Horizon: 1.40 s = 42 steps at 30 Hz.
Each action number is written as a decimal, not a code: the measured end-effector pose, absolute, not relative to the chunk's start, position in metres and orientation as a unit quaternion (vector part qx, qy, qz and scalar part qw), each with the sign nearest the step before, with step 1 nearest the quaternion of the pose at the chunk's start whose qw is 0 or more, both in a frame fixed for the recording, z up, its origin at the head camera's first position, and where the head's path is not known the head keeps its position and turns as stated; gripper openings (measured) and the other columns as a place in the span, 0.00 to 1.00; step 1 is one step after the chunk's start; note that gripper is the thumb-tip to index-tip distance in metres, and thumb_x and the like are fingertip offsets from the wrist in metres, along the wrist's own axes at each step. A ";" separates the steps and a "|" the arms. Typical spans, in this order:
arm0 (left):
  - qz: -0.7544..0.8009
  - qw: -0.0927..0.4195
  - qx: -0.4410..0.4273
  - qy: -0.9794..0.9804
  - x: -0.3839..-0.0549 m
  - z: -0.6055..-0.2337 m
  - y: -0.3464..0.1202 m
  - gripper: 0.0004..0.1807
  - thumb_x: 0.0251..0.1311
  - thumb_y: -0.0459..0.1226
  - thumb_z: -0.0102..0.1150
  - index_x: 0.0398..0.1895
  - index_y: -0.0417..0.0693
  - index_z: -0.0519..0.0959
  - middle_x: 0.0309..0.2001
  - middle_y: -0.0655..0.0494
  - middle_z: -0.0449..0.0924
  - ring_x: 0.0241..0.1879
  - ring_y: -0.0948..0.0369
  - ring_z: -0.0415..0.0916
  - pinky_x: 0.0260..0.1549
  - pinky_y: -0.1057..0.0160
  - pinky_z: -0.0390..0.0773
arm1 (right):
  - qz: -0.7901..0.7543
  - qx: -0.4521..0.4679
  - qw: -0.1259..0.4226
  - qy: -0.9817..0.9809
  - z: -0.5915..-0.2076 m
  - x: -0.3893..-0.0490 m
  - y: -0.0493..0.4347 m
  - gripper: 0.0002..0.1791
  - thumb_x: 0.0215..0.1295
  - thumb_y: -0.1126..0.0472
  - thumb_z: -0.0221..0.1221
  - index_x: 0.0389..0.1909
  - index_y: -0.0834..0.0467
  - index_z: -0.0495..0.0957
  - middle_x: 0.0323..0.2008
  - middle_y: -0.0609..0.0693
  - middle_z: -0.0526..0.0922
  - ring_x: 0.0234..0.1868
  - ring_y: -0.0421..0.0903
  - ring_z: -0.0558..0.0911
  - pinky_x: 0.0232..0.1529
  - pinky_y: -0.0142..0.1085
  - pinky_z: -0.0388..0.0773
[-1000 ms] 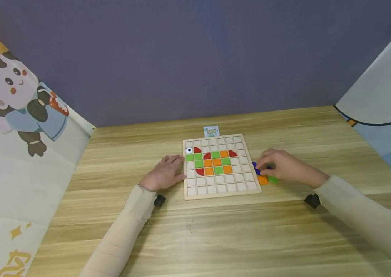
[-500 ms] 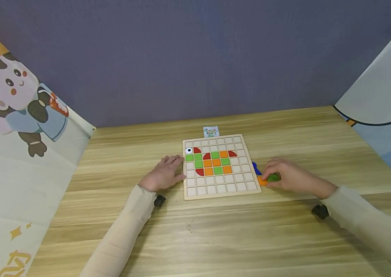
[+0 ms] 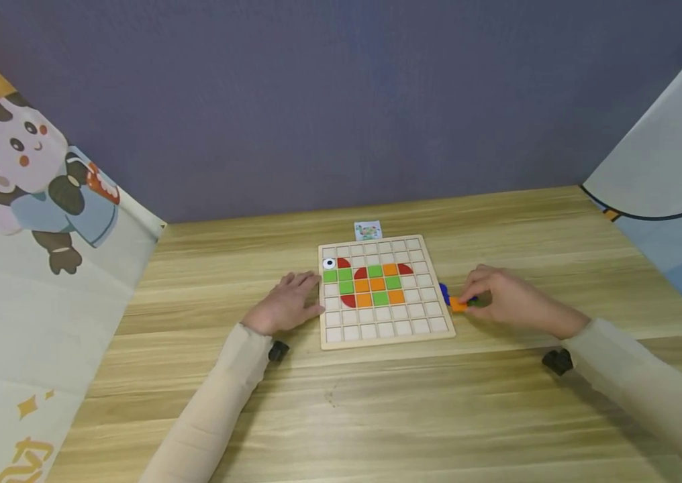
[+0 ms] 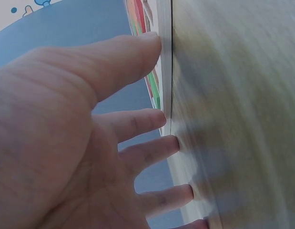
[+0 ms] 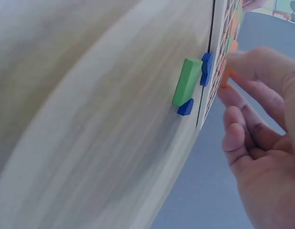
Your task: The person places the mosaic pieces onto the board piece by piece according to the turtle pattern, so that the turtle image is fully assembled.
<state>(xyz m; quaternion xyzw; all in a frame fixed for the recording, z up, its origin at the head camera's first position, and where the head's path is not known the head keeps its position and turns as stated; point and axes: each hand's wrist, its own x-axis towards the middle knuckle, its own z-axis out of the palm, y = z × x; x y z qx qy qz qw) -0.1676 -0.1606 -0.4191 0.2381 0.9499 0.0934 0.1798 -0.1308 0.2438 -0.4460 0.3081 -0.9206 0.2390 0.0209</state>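
Note:
A square wooden grid board [image 3: 331, 334] lies on the table with orange, green and red tiles and a round eye piece [image 3: 329, 263] in its cells. My left hand [image 3: 283, 305] rests at the board's left edge, fingers spread and straight; the left wrist view shows the thumb [image 4: 146, 50] against the rim. Between thumb and fingers, my right hand [image 3: 507, 302] pinches an orange tile [image 3: 458, 305] just off the board's right edge. In the right wrist view that orange tile [image 5: 225, 78] is lifted clear of the table. Below it lie a green piece [image 5: 188, 82] and blue pieces [image 5: 207, 69].
A small picture card [image 3: 368, 230] lies against the board's far edge. A dark wall [image 3: 341, 121] rises behind the wooden table [image 3: 377, 416]. Printed panels [image 3: 21, 255] stand at both sides.
My right hand went from the blue pieces to the green piece, then took up the orange tile. The left hand stays at the board's edge.

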 end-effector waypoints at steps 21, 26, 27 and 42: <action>0.094 0.174 0.244 0.949 -0.169 -0.421 -0.159 0.37 0.68 0.51 0.49 0.73 0.44 0.52 0.73 0.46 0.48 0.70 0.42 0.40 0.67 0.44 0.44 | 0.265 0.321 -0.029 -0.909 -0.442 -0.188 0.188 0.08 0.54 0.64 0.68 0.36 0.56 0.87 0.34 0.42 0.77 0.32 0.41 0.72 0.32 0.36 0.72; 0.095 0.169 0.246 0.950 -0.169 -0.421 -0.159 0.37 0.67 0.51 0.50 0.73 0.43 0.52 0.73 0.45 0.48 0.70 0.42 0.41 0.67 0.44 0.44 | 0.267 0.316 -0.034 -0.910 -0.442 -0.191 0.181 0.08 0.53 0.65 0.68 0.36 0.57 0.87 0.34 0.43 0.77 0.34 0.42 0.73 0.34 0.37 0.74; 0.094 0.169 0.245 0.950 -0.170 -0.421 -0.159 0.38 0.67 0.51 0.50 0.73 0.43 0.52 0.73 0.45 0.48 0.70 0.42 0.40 0.67 0.44 0.44 | 0.269 0.315 -0.035 -0.909 -0.441 -0.191 0.180 0.08 0.53 0.65 0.69 0.36 0.57 0.87 0.34 0.43 0.77 0.35 0.42 0.73 0.35 0.37 0.74; 0.091 0.170 0.243 0.951 -0.169 -0.419 -0.159 0.38 0.67 0.51 0.50 0.73 0.43 0.52 0.73 0.46 0.48 0.70 0.41 0.40 0.67 0.44 0.43 | 0.269 0.313 -0.042 -0.910 -0.443 -0.192 0.178 0.07 0.54 0.65 0.68 0.35 0.57 0.87 0.36 0.44 0.77 0.38 0.43 0.72 0.39 0.40 0.73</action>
